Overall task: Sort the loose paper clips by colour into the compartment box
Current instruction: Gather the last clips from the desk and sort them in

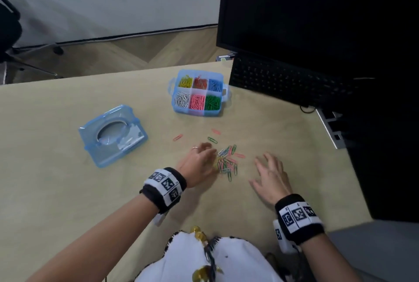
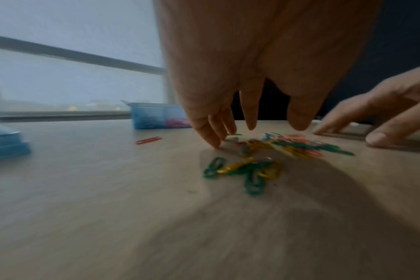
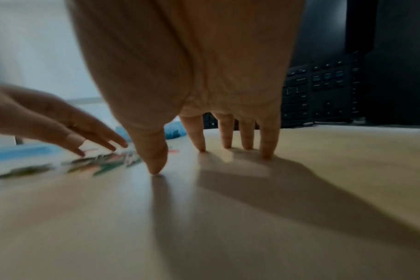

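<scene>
A pile of loose coloured paper clips (image 1: pixel 227 160) lies on the beige desk, between my hands. My left hand (image 1: pixel 197 162) hovers at the pile's left edge with fingers spread and straight, fingertips (image 2: pixel 215 142) touching the desk beside the clips (image 2: pixel 264 161). My right hand (image 1: pixel 271 174) rests to the right of the pile, fingers spread, fingertips (image 3: pixel 266 155) on bare desk. The blue compartment box (image 1: pixel 199 93) stands open farther back, with yellow, red, blue, white, pink and green clips in separate cells. Stray clips: a red one (image 1: pixel 178 137), a pink one (image 1: pixel 216 131), a green one (image 1: pixel 212 140).
The box's blue lid (image 1: pixel 112 134) lies upside down at the left. A black keyboard (image 1: pixel 272 80) and monitor (image 1: pixel 317 9) stand at the back right. The desk edge runs behind the box, with floor and a chair base beyond.
</scene>
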Tool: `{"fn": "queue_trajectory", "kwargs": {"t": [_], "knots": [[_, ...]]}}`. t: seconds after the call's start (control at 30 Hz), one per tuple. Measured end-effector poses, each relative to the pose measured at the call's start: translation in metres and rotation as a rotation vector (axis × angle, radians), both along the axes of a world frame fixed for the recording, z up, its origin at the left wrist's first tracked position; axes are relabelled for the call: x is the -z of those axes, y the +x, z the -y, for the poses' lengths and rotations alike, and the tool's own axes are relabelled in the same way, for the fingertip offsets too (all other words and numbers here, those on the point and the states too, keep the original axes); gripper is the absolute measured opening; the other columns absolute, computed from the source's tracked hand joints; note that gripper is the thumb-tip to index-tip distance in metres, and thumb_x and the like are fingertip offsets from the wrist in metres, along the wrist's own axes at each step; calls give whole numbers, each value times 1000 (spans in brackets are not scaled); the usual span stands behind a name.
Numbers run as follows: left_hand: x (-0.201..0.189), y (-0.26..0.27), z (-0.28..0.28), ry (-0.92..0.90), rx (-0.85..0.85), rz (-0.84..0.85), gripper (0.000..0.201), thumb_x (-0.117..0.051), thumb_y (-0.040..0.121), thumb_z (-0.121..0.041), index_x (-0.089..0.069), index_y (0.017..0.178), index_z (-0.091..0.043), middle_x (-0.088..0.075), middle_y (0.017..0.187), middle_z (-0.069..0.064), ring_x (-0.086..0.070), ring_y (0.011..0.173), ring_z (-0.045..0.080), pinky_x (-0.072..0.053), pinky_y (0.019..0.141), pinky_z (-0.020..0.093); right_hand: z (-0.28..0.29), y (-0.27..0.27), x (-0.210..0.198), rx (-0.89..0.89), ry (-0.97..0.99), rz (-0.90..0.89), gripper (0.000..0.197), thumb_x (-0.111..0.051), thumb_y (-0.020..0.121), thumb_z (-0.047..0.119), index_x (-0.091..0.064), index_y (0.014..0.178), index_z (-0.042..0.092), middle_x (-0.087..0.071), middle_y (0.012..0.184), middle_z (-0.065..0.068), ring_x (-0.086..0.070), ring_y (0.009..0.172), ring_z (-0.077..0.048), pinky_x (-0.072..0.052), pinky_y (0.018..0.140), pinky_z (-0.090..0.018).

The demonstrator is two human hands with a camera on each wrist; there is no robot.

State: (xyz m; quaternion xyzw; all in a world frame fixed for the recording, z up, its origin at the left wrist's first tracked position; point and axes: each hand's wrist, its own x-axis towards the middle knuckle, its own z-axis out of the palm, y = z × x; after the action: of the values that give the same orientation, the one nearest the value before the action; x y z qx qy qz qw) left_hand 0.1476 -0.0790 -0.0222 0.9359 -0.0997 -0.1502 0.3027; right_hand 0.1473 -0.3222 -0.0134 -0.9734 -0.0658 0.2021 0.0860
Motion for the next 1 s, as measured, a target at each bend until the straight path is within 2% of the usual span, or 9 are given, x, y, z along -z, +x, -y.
{"fn": "queue_trajectory", "kwargs": {"t": [0.13, 0.27, 0.33, 0.43, 0.57, 0.67, 0.73, 0.83, 1.0], "knots": [[8, 7, 32, 128, 149, 31, 90, -69, 79, -47, -25, 151, -16, -14, 158, 12, -23, 143, 28, -24, 115, 34, -1, -18, 10, -48, -66, -57, 65, -32, 99, 41, 1, 153, 25, 18, 159, -7, 15, 146, -29, -3, 118, -43], [18, 18, 39, 301, 308, 52, 94, -63, 79, -61, -18, 153, -25, -6, 161, 9, -6, 147, 28, -12, 119, 37, -5, -14, 14, -31, -67, -100, 67, -32, 99, 40, 2, 153, 23, 23, 157, -9, 20, 145, -30, -1, 118, -46], [19, 15, 35, 306, 326, 111, 76, -62, 83, -55, -35, 148, -25, -21, 157, 12, -22, 143, 33, -26, 115, 43, -5, -14, 15, -25, -74, -113, 68, -33, 98, 40, 4, 153, 22, 24, 157, -9, 20, 144, -31, -2, 118, -47], [26, 3, 29, 83, 232, 344, 30, -70, 81, -26, -72, 109, -15, -64, 116, 15, -62, 91, 38, -57, 78, 43, -4, -15, 16, -27, -63, -104, 68, -34, 98, 40, 2, 153, 24, 21, 158, -8, 18, 145, -30, -4, 118, -47], [21, -9, 31, -34, 118, 392, 16, -64, 74, -14, -77, 82, -11, -67, 90, 12, -65, 70, 33, -55, 64, 28, -3, -16, 15, -14, -43, -92, 68, -34, 98, 40, 2, 153, 25, 21, 158, -6, 19, 145, -28, -3, 117, -46], [11, -4, 32, 2, -5, 203, 17, -62, 85, -8, -74, 98, -6, -63, 106, 17, -61, 94, 34, -50, 83, 32, -4, -16, 15, -7, -40, -94, 68, -35, 98, 40, 2, 153, 26, 22, 158, -5, 19, 145, -28, -3, 117, -46], [11, 3, 31, -89, -111, 139, 15, -64, 81, 0, -75, 91, -2, -66, 96, 22, -63, 87, 35, -50, 80, 33, -3, -16, 15, -9, -41, -94, 68, -35, 98, 40, 2, 153, 26, 22, 158, -5, 19, 145, -28, -3, 117, -46], [1, 15, 26, -160, -279, -38, 12, -65, 87, -8, -74, 93, -5, -67, 86, 4, -60, 78, 18, -41, 71, 20, -2, -16, 14, -19, -52, -104, 68, -33, 99, 41, 6, 153, 25, 24, 157, -5, 20, 145, -28, -1, 117, -45], [-6, 31, 5, -678, -560, -236, 6, -67, 88, -11, -70, 85, -15, -66, 77, -1, -60, 69, 10, -50, 70, 22, -4, -17, 13, -20, -62, -107, 67, -30, 100, 42, 9, 152, 25, 28, 156, -5, 21, 145, -26, 1, 117, -43]]}}
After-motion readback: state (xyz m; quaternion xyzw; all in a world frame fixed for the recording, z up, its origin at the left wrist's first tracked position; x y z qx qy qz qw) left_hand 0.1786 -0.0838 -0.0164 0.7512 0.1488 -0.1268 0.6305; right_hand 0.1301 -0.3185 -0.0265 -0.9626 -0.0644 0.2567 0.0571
